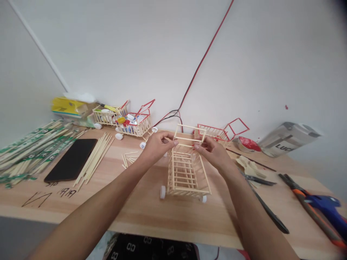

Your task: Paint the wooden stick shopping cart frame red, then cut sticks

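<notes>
A miniature shopping cart (185, 169) made of thin wooden sticks stands on the table in front of me, with white wheels (162, 192) at its near end. At its far end rises a plain stick handle frame (189, 139). My left hand (158, 144) pinches the left side of that frame between thumb and fingers. On the other side, my right hand (213, 148) is closed around the frame's right upright. The far wheels are mostly hidden behind the cart and my hands.
Left lie wrapped chopsticks (35, 148), a black phone (72, 160) and bare sticks (94, 159). Behind stand filled carts (132, 124) and a red-trimmed cart (214, 131). Right are a red-stained bowl (248, 143), scissors (260, 180), pliers (306, 206) and a blue glue gun (325, 207).
</notes>
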